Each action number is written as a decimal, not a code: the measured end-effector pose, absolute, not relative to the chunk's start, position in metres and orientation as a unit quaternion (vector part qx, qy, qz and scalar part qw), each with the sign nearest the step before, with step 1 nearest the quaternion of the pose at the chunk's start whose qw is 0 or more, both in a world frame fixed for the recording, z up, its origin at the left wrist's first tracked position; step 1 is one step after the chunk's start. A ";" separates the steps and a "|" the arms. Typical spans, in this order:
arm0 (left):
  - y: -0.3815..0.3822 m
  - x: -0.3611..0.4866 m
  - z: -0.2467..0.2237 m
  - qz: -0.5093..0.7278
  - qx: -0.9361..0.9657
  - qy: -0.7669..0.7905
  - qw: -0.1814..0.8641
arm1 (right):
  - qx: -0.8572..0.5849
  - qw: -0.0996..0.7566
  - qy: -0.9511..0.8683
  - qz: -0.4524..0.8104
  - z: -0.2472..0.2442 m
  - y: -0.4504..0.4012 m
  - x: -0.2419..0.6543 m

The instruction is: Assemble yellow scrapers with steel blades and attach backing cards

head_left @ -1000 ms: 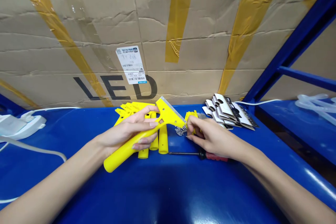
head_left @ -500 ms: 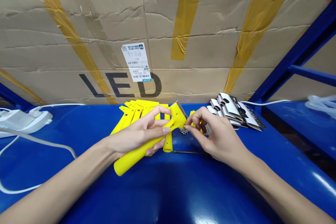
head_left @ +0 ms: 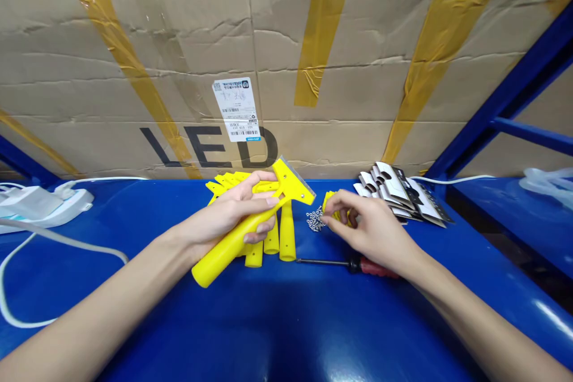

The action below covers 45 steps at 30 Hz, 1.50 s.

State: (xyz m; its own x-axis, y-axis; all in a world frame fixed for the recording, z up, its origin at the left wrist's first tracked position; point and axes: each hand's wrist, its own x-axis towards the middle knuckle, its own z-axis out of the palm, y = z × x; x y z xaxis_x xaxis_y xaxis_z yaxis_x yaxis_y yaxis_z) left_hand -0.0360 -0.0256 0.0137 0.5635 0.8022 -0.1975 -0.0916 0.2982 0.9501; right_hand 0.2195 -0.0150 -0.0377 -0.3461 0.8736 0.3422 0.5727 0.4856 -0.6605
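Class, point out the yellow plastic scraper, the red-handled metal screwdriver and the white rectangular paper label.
Yellow plastic scraper point(head_left: 233, 242): head view, on its handle.
Red-handled metal screwdriver point(head_left: 354, 264): head view, on its dark collar.
White rectangular paper label point(head_left: 237, 109): head view, on its printed face.

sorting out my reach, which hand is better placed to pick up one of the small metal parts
Probably the right hand: its fingertips are right beside the small metal parts, though whether they pinch something is unclear. The left hand is farther off and wrapped around the yellow scraper.
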 end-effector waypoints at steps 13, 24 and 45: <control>-0.025 -0.035 0.012 0.300 0.494 0.376 0.724 | -0.399 0.152 -0.902 0.063 -0.044 -0.021 0.215; -0.029 -0.032 0.011 0.292 0.497 0.361 0.733 | -0.406 0.152 -0.892 0.126 -0.040 -0.020 0.223; -0.040 -0.017 0.002 0.243 0.504 0.344 0.754 | -0.349 0.543 -0.696 0.314 -0.026 -0.028 0.201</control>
